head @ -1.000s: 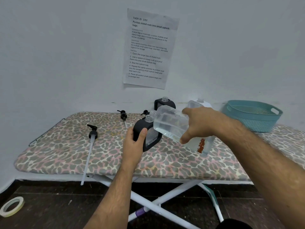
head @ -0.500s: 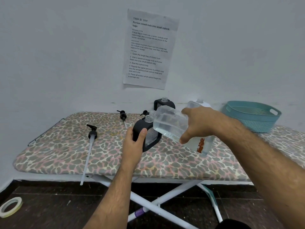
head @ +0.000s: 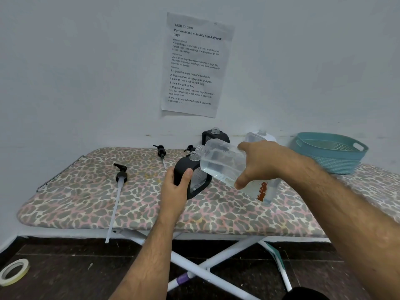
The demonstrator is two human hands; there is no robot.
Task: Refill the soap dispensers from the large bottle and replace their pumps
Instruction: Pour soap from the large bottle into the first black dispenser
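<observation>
The left hand grips the dispenser on the board; the right hand grips the tilted bottle. Pour slowly (mouths aligned), holding the dispenser steady.

Nothing has visibly changed; the large bottle remains tilted over the dispenser.

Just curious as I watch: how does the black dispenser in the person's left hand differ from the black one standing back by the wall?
The near black soap dispenser is gripped by the left hand and tilted; the far black soap dispenser stands upright, untouched. The near one has the large clear bottle, held by the right hand, tipped at its mouth; the far one does not. Both have open necks without pumps.
</observation>
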